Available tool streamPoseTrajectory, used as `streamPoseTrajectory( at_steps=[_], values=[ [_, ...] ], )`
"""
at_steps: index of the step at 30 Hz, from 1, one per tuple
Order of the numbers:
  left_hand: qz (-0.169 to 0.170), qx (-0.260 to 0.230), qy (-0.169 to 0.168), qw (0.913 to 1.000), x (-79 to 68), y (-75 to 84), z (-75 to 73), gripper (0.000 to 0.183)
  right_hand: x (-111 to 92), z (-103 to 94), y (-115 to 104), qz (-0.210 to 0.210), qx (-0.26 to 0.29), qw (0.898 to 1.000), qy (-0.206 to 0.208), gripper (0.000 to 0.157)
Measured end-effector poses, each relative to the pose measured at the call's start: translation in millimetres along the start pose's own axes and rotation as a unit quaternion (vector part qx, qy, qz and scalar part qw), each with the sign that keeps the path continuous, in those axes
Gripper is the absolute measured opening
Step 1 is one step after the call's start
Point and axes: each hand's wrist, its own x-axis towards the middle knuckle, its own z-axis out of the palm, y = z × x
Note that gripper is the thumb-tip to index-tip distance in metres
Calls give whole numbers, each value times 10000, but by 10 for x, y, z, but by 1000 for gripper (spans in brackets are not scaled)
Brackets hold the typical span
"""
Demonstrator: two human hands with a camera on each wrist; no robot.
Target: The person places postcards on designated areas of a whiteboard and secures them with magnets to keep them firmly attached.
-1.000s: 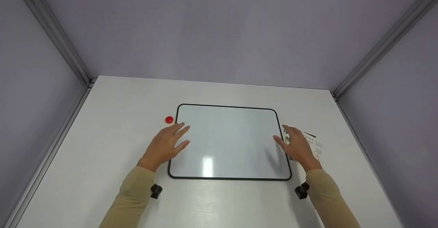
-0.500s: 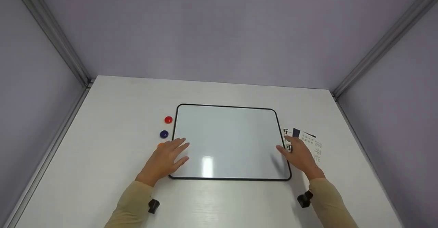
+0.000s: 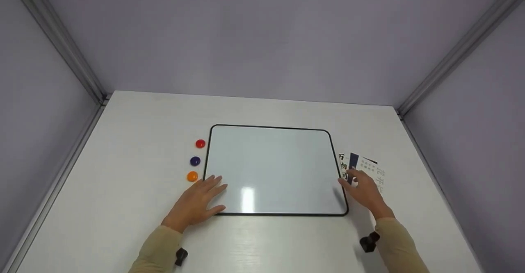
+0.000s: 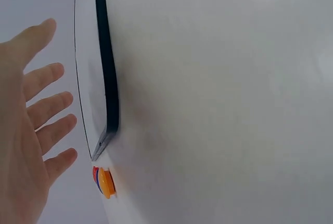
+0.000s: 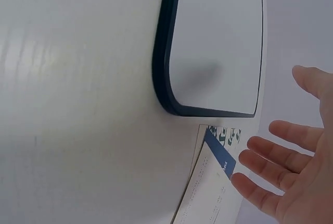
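A whiteboard (image 3: 270, 170) with a black rounded frame lies flat on the table. Over its front left corner is my left hand (image 3: 195, 203), fingers spread and holding nothing; the left wrist view shows that hand (image 4: 31, 114) raised above the surface. My right hand (image 3: 365, 191) hovers by the board's right edge, over printed papers (image 3: 375, 168) with a blue band and dark characters. Its fingers are loosely bent and hold nothing, as the right wrist view also shows of the hand (image 5: 296, 166). The papers (image 5: 208, 182) there lie beside the board's corner.
Left of the board sit three round magnet-like buttons in a column: red (image 3: 200, 144), dark blue (image 3: 195, 161) and orange (image 3: 192, 176). The white table (image 3: 135, 142) is bounded by grey-purple walls (image 3: 262, 39) at the back and both sides.
Both hands have drawn back toward the person, the right also slightly outward. The blue and orange buttons and more of the papers have come into sight. The board has stayed in place.
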Motion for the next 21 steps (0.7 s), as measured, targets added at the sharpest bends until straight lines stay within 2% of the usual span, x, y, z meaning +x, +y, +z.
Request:
streamPoseTrajectory(
  at_steps=[8, 21],
  values=[
    [182, -20, -326, 9993, -18, -27, 43, 65, -13, -27, 138, 406, 159, 9990, -41, 57],
    [278, 16, -522, 9983, -62, -73, 83, 64, -111, -77, 367, 1133, 234, 9932, 145, 53]
  ],
)
